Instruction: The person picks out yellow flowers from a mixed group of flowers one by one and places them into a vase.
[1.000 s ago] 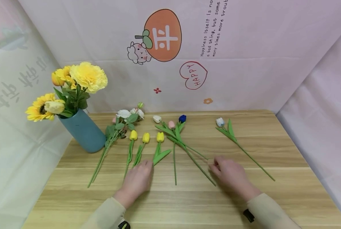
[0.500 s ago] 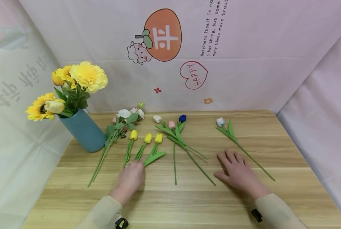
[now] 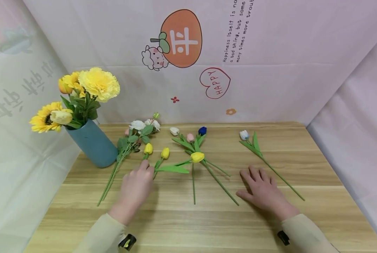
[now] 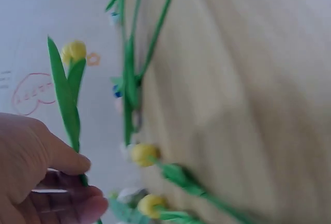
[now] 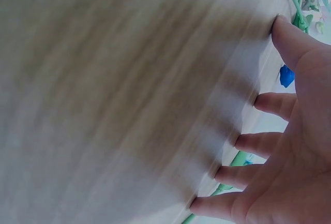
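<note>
My left hand (image 3: 132,189) pinches the stem of a yellow tulip (image 3: 197,157), held above the table with its bloom pointing right. In the left wrist view, thumb and fingers close on the stem below the long green leaves (image 4: 63,97). Two more yellow tulips, one at the left (image 3: 148,148) and one beside it (image 3: 165,153), lie near this hand. My right hand (image 3: 264,191) rests on the tabletop with fingers spread. The right wrist view shows its fingertips (image 5: 269,102) touching the wood. Near it lies a pale blue tulip (image 3: 244,135).
A blue vase (image 3: 95,146) with yellow flowers stands at the left. White roses (image 3: 137,125) lie beside it. White (image 3: 174,131), pink (image 3: 190,137) and dark blue tulips (image 3: 202,131) lie crossed mid-table. Printed cloth (image 3: 270,70) hangs behind the wooden table (image 3: 204,228).
My left hand has moved left and lifted one yellow tulip, whose bloom has swung right. The right hand first opened and shifted right onto the table, then stayed still.
</note>
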`<state>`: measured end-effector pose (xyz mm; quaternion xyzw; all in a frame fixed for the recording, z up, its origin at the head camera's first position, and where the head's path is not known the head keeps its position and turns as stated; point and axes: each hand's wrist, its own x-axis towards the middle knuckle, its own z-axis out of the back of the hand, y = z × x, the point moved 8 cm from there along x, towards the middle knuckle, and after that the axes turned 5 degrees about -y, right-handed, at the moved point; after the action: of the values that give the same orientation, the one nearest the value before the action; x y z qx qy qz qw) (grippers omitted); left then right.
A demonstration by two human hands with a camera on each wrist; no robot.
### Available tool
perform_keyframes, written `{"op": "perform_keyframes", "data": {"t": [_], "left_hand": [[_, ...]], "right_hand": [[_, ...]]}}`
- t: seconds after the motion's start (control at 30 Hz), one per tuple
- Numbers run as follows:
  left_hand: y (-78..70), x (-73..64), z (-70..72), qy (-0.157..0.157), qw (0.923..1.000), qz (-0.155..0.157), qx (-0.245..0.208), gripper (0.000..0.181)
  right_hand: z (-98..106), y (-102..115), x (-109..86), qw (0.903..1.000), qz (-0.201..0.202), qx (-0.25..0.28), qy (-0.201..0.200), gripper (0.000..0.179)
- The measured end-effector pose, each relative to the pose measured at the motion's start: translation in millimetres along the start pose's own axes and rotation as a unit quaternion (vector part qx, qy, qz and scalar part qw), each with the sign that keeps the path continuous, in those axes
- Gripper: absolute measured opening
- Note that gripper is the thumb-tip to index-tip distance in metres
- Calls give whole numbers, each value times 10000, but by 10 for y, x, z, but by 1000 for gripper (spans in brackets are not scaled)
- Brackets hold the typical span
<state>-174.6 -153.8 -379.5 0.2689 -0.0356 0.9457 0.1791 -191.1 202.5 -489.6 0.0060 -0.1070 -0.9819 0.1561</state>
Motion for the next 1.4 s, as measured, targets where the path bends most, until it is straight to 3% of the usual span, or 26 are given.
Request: {"op": "perform_keyframes", "data": {"t": [0.27,0.4,0.53,0.7,1.07,1.23,1.4], "left_hand": [[129,309,494,-1456,9866,-703,206,17],[282,448,733,-2037,9765,-656,251,16],[414,492,926,-2472,9669,-533,327,15],[526,481,1049,-2587,9642,-428,387,18],[729,467,1159,-2763,9591,-279,544,28],[928,496,1186,-2895,9562,53,434,27],[1191,471,1203,-2984,9528,563,-18,21]], "right_hand": [[-9,7,-7,10000,52,13,43,78],[-11,12,-12,9999,68,22,83,79],[-13,14,-12,9999,65,40,110,80],[-16,11,-11,9999,68,19,112,79],[-2,17,-25,9999,96,26,105,79],[7,31,-27,9999,112,22,102,78],[4,51,-16,9998,180,-9,59,77]]}}
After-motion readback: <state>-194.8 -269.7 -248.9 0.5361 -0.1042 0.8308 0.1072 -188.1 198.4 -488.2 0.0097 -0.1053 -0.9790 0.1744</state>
